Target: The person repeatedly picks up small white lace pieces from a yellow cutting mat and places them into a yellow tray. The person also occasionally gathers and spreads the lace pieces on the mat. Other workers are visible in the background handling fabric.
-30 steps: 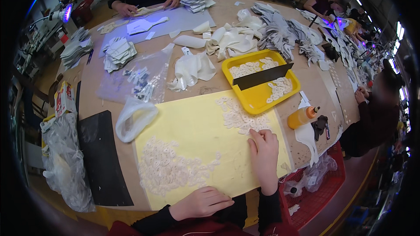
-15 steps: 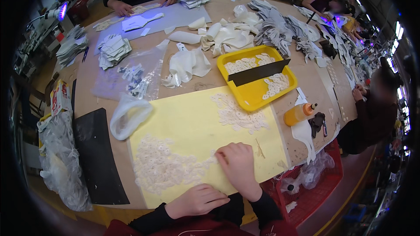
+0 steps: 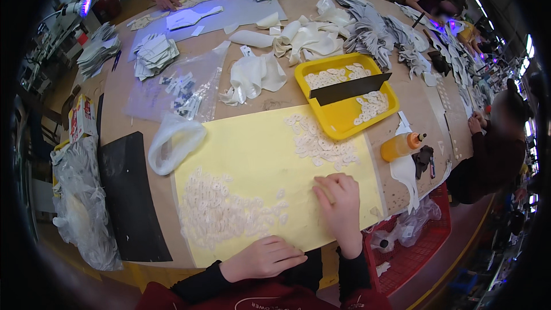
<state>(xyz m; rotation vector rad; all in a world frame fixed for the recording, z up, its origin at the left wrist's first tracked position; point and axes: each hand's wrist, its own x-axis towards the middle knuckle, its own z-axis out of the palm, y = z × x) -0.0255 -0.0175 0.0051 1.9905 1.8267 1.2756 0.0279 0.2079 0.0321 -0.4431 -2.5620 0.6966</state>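
White pieces (image 3: 209, 209) lie in two heaps on the yellow sheet (image 3: 252, 152). The right heap (image 3: 324, 144) stretches from upper left to lower right, its pieces at mixed angles. The right hand (image 3: 340, 204) curls just below; the left hand (image 3: 267, 258) lies fingers together. Whether either pinches anything, I cannot tell.

Your sheet (image 3: 252, 149) is pale yellow, its pieces (image 3: 212, 212) off-white, your worktop (image 3: 416, 103) brown. At one o'clock your tray (image 3: 338, 117) is bright yellow, its divider (image 3: 351, 89) black; at three, the crate (image 3: 410, 258) is red; at ten, the board (image 3: 135, 201) black.
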